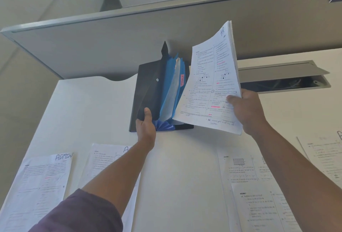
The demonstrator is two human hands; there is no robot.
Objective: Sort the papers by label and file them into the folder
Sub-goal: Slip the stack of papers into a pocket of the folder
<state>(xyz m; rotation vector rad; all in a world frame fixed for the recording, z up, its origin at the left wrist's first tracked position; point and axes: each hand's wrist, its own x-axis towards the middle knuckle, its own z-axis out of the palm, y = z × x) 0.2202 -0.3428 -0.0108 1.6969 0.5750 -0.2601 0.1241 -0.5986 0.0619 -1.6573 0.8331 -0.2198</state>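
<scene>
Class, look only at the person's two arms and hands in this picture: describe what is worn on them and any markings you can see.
The left hand is bare, with no ring or watch showing; its forearm is bare up to a dark purple sleeve that ends near the elbow. The right hand and forearm are also bare, with no sleeve, jewellery or markings in view.

"HR" handwritten in blue, top corner of paper stack (209, 83) gripped by right hand (248, 109). "FINANCE" on pink tab (182, 80) of blue divider inside folder (148, 91). "ADMIN" handwritten atop sheet (42, 181) at desk's left. "ALLEN" printed heading on sheets (259, 194) at lower right. Remaining body print too small to read.
</scene>
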